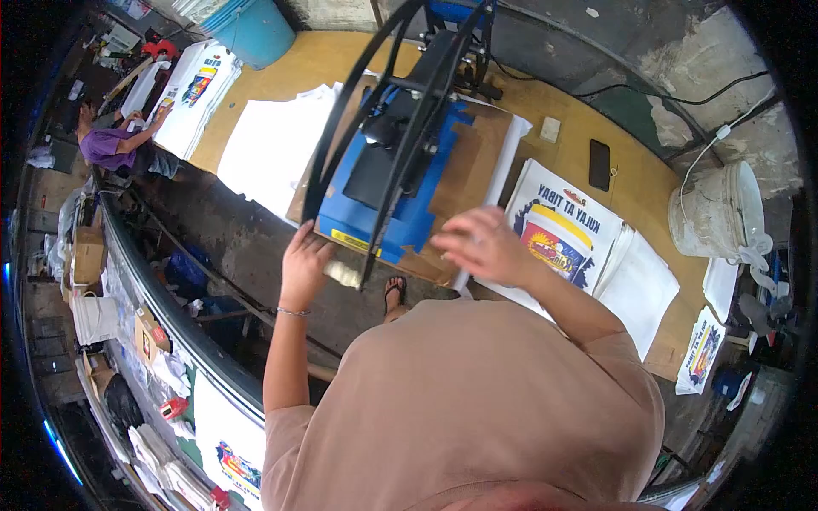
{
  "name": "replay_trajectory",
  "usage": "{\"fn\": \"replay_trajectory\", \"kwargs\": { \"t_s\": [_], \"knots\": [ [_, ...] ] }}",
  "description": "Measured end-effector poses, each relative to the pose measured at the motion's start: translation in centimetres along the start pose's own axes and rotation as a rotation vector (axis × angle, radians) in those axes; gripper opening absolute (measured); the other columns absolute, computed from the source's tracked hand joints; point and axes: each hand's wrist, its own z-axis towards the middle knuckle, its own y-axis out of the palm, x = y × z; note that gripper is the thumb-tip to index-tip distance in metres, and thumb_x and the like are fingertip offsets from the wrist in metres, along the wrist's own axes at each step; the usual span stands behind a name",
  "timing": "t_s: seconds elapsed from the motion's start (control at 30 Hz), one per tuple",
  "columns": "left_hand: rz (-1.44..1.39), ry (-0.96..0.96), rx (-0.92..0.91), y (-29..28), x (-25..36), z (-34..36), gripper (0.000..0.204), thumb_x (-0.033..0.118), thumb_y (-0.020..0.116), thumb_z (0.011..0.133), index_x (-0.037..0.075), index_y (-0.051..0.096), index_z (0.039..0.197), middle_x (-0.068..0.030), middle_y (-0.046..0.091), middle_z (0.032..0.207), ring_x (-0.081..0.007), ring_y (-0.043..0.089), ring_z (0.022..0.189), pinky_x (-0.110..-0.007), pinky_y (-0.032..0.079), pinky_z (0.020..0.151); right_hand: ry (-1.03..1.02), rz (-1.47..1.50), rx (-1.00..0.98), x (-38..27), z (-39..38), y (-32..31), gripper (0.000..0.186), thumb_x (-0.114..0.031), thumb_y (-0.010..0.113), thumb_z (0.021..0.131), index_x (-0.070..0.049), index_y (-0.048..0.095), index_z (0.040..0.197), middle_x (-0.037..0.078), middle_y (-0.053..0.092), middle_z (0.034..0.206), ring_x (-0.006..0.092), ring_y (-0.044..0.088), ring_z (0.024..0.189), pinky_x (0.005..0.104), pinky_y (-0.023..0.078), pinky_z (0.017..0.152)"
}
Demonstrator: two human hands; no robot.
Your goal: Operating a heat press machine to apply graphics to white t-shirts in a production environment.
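Observation:
A heat press [383, 162] with a blue top plate and a long black lever frame stands on the table in front of me. My left hand [304, 266] is closed round the near end of its lever, where a cream-coloured wrapped grip [343, 274] sticks out beside my fingers. Beyond the plate's right side, brown cardboard [467, 162] and white sheeting stick out. My right hand [484, 245] hovers near that right edge, its fingers bent a little and apart, with nothing in it. Beside it lies a stack of printed white fabric pieces [562, 213].
Blank white sheets [277, 149] lie left of the press. A phone [600, 164] and a small pale block [550, 129] rest behind the printed stack. A white bucket [711, 213] stands right, a blue bucket [251, 34] at the back left. Another person [115, 146] works at the far left.

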Motion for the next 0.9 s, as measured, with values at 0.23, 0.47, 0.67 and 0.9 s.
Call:
{"fn": "replay_trajectory", "kwargs": {
  "t_s": [0.23, 0.47, 0.67, 0.9],
  "knots": [
    [-0.126, 0.154, 0.164, 1.6, -0.1, 1.4, 0.017, 0.005, 0.055, 0.066, 0.004, 0.061, 0.082, -0.0092, 0.061, 0.073, -0.0215, 0.061, 0.081, -0.038, 0.035, 0.104, -0.348, -0.153, 0.048, -8.2, 7.1, 3.0, 0.026, -0.037, 0.060, 0.082, -0.012, 0.062, 0.091, 0.001, 0.058, 0.096, 0.0193, 0.049, 0.102, 0.0359, 0.033, 0.088],
    [-0.278, 0.328, 0.310, 2.8, -2.7, 0.1, 0.008, 0.010, 0.055, 0.070, 0.005, 0.059, 0.075, -0.0074, 0.060, 0.070, -0.0242, 0.062, 0.084, -0.038, 0.039, 0.100, -0.075, -0.277, -0.418, -13.0, 11.7, 7.9, 0.047, -0.043, 0.070, 0.070, 0.001, 0.062, 0.085, 0.013, 0.060, 0.074, 0.0260, 0.060, 0.075, 0.0420, 0.030, 0.103],
    [-0.132, 0.440, 0.242, 3.1, -3.4, 0.4, 0.007, 0.014, 0.056, 0.071, 0.007, 0.058, 0.070, -0.0048, 0.058, 0.069, -0.0205, 0.060, 0.077, -0.036, 0.031, 0.102, 0.326, -0.393, -0.527, -14.1, 12.0, 12.7, 0.024, -0.023, 0.070, 0.068, -0.003, 0.063, 0.078, 0.016, 0.063, 0.072, 0.0309, 0.063, 0.069, 0.0426, 0.041, 0.086],
    [-0.070, 0.534, 0.216, 3.6, -3.9, 0.8, 0.011, 0.018, 0.057, 0.072, 0.008, 0.059, 0.067, -0.0034, 0.059, 0.067, -0.0195, 0.060, 0.074, -0.033, 0.033, 0.095, 0.625, -0.507, -0.501, -15.1, 12.4, 13.8, 0.022, -0.021, 0.073, 0.065, -0.006, 0.063, 0.078, 0.014, 0.065, 0.069, 0.0299, 0.064, 0.070, 0.0389, 0.046, 0.076]
  ]
}}
